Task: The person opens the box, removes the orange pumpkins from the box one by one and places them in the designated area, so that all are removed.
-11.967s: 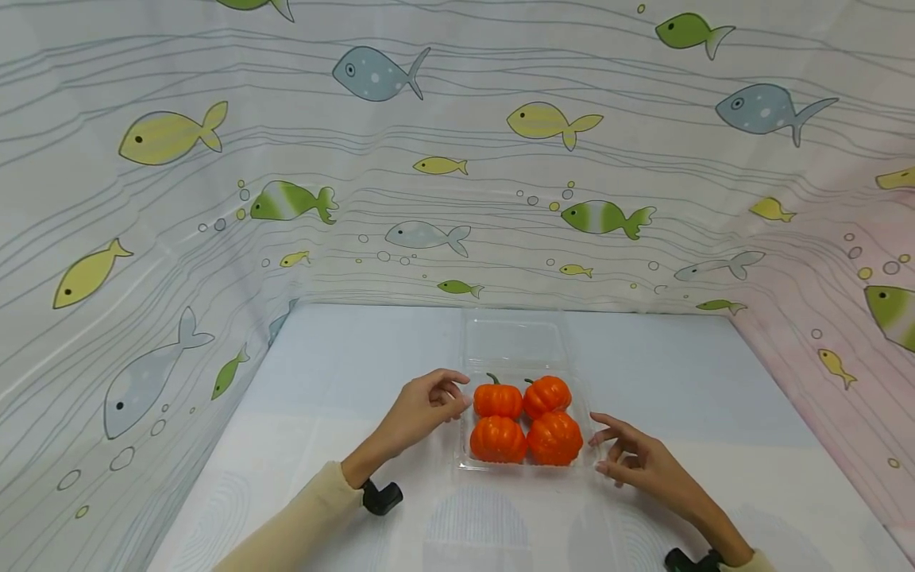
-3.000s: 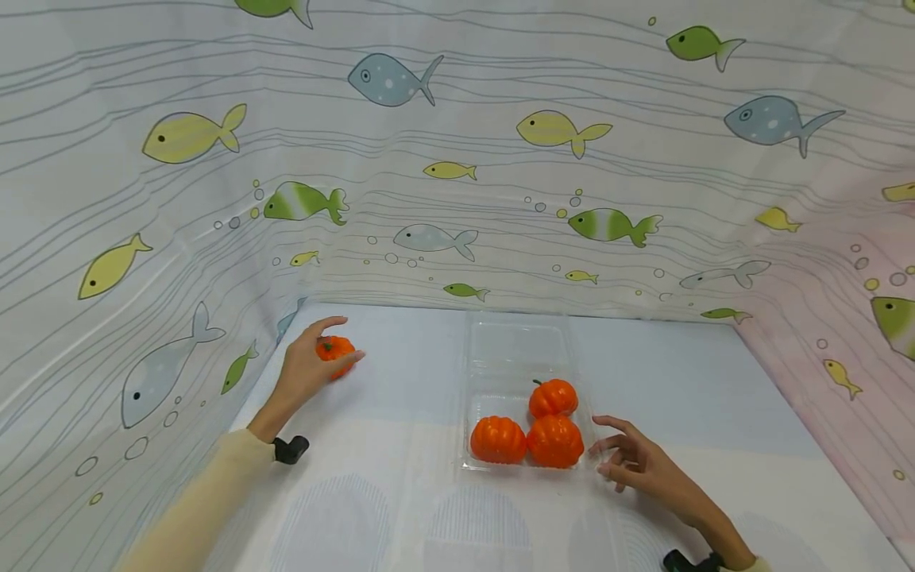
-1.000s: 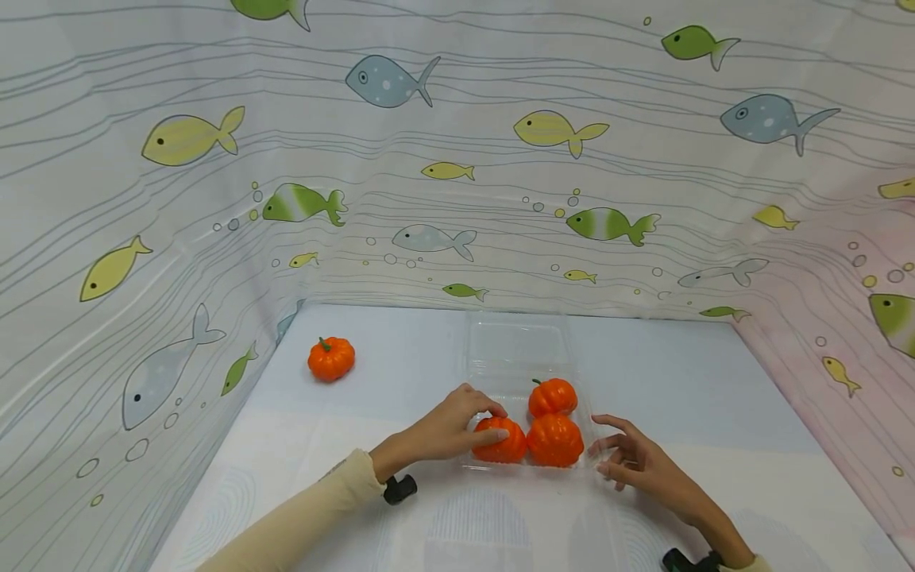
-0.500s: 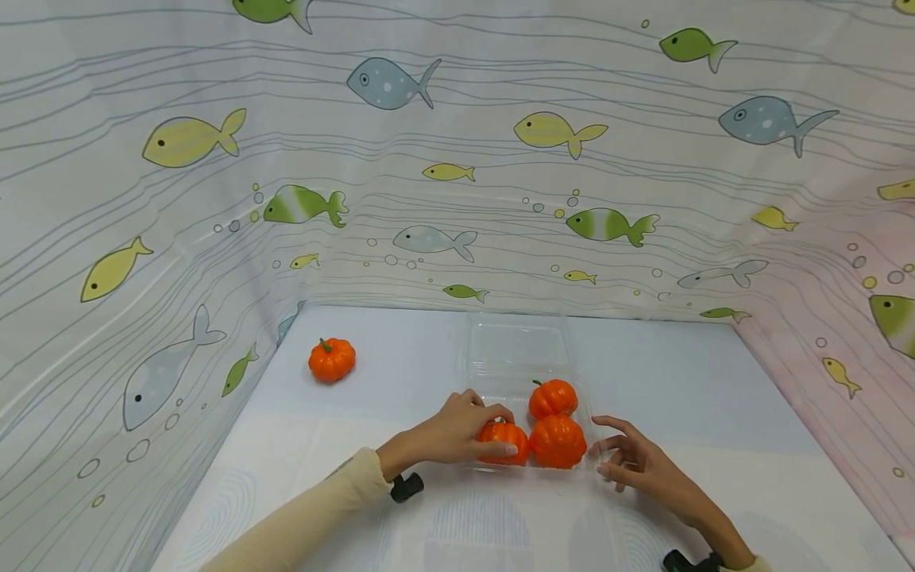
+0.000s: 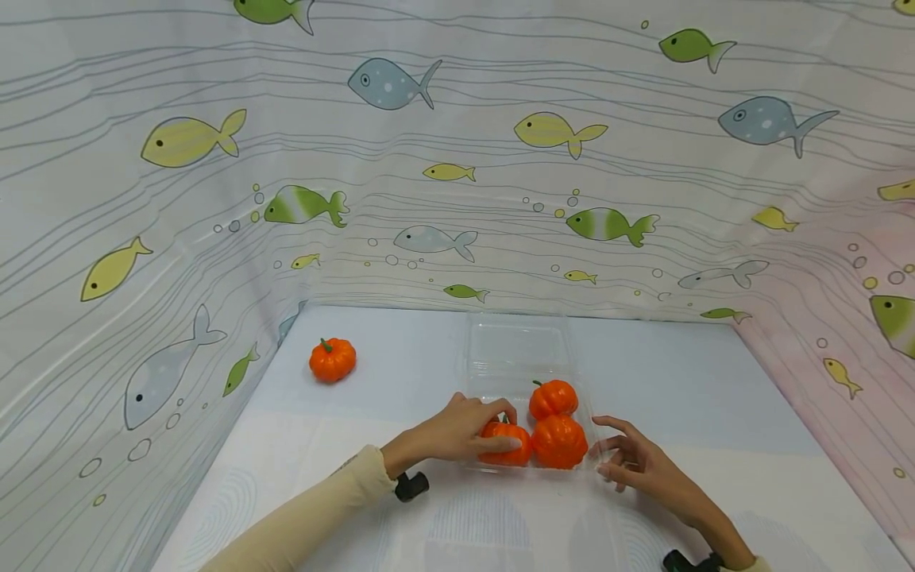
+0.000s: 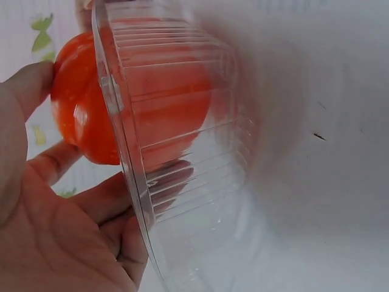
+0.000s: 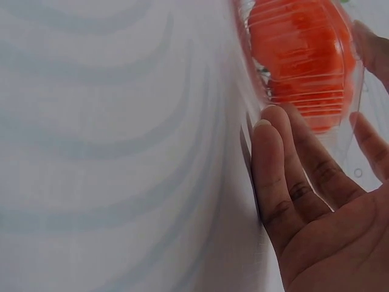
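Observation:
In the head view, a clear plastic clamshell container with its lid (image 5: 518, 342) laid back holds several small orange pumpkins. My left hand (image 5: 453, 433) grips the front-left pumpkin (image 5: 519, 434), thumb in front and fingers behind. In the left wrist view that pumpkin (image 6: 79, 100) stands partly above the container's ribbed wall (image 6: 206, 164), its lower part seen through the plastic. Against it sits the front-right pumpkin (image 5: 560, 442), with the back-right pumpkin (image 5: 554, 399) behind. My right hand (image 5: 643, 469) rests loosely at the container's right side, fingers relaxed; in the right wrist view its fingertips touch the wall.
Another orange pumpkin (image 5: 332, 360) with a green stem stands at the table's back left. The pale table (image 5: 679, 381) meets fish-printed curtains (image 5: 457, 199) at the back and both sides.
The back-left pumpkin went from the container to the table's back left, released there. My left hand came back and took the front-left pumpkin, shifting it slightly right. My right hand stayed put.

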